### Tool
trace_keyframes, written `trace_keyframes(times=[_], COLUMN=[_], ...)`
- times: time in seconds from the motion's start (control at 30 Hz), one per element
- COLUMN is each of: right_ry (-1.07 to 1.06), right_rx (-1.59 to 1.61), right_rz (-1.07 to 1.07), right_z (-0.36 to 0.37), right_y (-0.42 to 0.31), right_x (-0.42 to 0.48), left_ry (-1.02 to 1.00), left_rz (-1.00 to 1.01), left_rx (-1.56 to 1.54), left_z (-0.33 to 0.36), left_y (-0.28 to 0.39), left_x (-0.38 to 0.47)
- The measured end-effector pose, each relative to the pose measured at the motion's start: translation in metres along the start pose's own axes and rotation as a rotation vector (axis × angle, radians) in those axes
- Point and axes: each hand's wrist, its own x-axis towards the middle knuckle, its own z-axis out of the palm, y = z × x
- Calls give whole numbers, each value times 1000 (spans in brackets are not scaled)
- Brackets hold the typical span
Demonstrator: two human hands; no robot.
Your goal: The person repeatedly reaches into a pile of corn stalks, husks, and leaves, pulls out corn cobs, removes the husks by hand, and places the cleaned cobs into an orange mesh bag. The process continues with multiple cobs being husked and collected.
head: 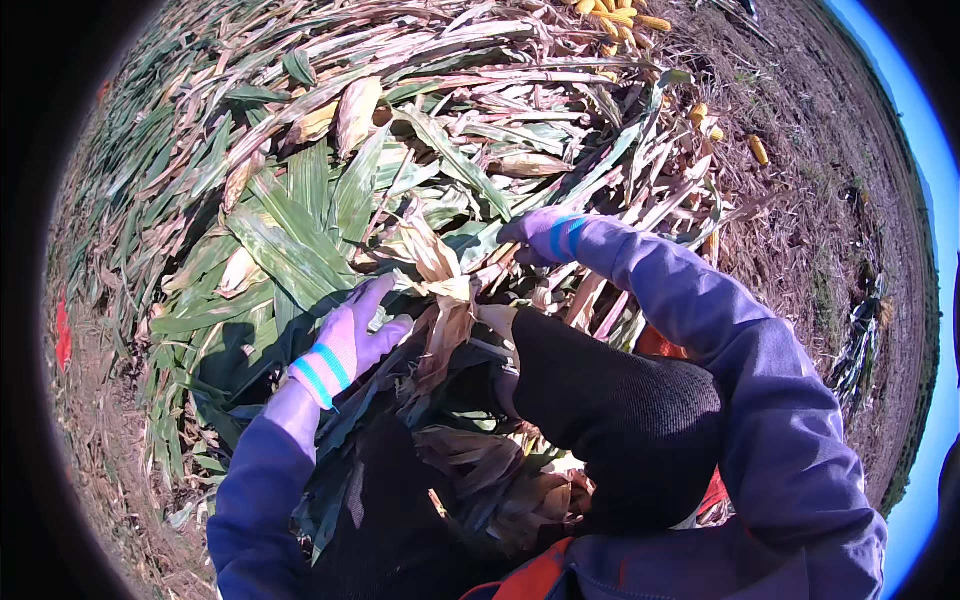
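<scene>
My left hand, in a pale purple work glove with blue bands at the cuff, is over green corn leaves, its thumb apart from the fingers and nothing seen in it. Farther right, my right hand in a matching glove reaches down among dry stalks; its fingertips are partly hidden, so whether they hold anything does not show. Between the hands lie pale dry corn husks. A husk-covered corn ear rests on the stalks beyond my left hand.
Cut corn stalks cover the ground ahead. Husked yellow ears are heaped at the top, with another ear on bare soil at right. A red object lies far left. My dark-clad knees are close below the hands.
</scene>
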Motion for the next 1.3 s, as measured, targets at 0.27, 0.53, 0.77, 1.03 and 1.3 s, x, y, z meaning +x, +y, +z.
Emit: trace_keyframes(times=[0.27, 0.53, 0.77, 1.03, 1.3], right_ry=[262, 454, 342, -3, 553], right_rx=[-449, -287, -362, -96, 252], right_rz=[-135, -163, -241, 16, -286], right_z=[63, 73, 114, 160, 51], right_y=[8, 32, 57, 89, -17], right_x=[86, 97, 44, -31, 68], left_ry=[-13, 165, 5, -373, -235], left_rz=[182, 251, 299, 166, 39], left_rx=[449, 602, 408, 28, -47], left_z=[55, 103, 176, 173, 174], left_y=[-37, -82, -70, -44, -80], left_x=[68, 79, 10, -29, -25])
